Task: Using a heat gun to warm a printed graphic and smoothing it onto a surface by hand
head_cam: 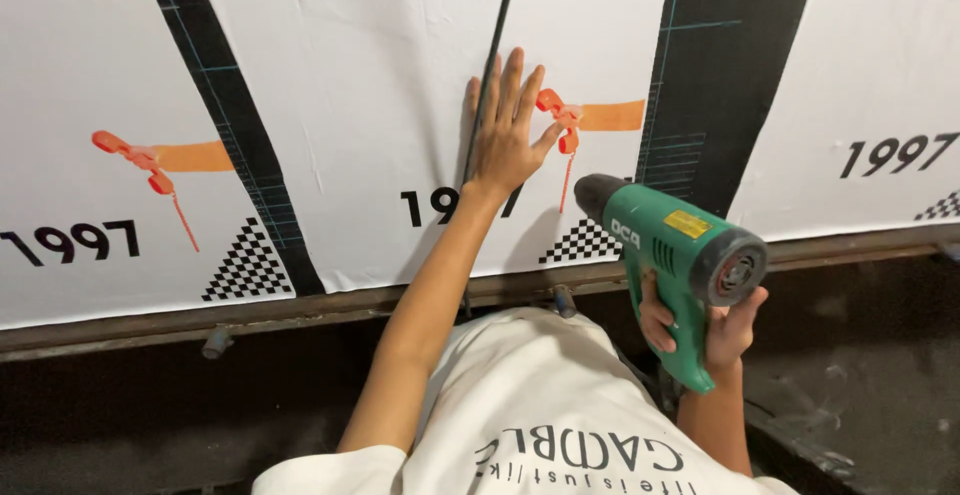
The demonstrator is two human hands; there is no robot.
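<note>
My left hand lies flat, fingers spread, on a white printed sheet, right over a thin dark seam line that runs up the sheet. My right hand grips the handle of a green heat gun. Its dark nozzle points at the sheet just right of my left wrist and stays a little off the surface. An orange printed shape sits beside my left thumb.
The sheet carries wide black bands, black digits, checkered patches and another orange shape. A brown metal rail runs along its lower edge. Below it lies dark flooring. My white shirt fills the bottom centre.
</note>
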